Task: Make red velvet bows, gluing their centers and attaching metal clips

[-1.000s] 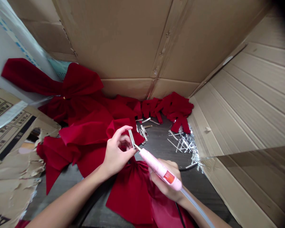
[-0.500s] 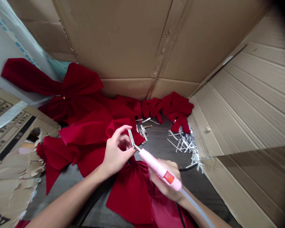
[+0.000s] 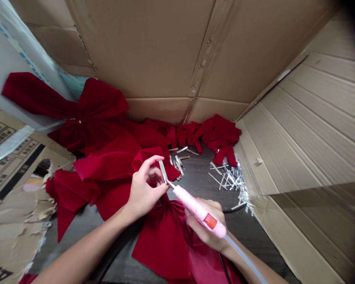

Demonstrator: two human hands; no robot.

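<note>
My left hand (image 3: 144, 189) pinches a slim metal clip (image 3: 163, 172) upright between thumb and fingertips. My right hand (image 3: 205, 225) grips a pink glue pen (image 3: 198, 211) with an orange label, and a pale cord trails from its rear end. The pen's thin metal nozzle (image 3: 170, 184) reaches the lower end of the clip and appears to touch it. Below my hands lies a large red velvet bow (image 3: 161, 244), partly hidden by my right hand and forearm.
More red velvet bows (image 3: 100, 106) are heaped at the back. Loose metal clips (image 3: 179, 163) and a silvery pile of clips (image 3: 229, 179) lie on the dark tabletop (image 3: 198, 181). Cardboard walls (image 3: 144, 47) surround the area, with torn cardboard (image 3: 14, 232) at the left.
</note>
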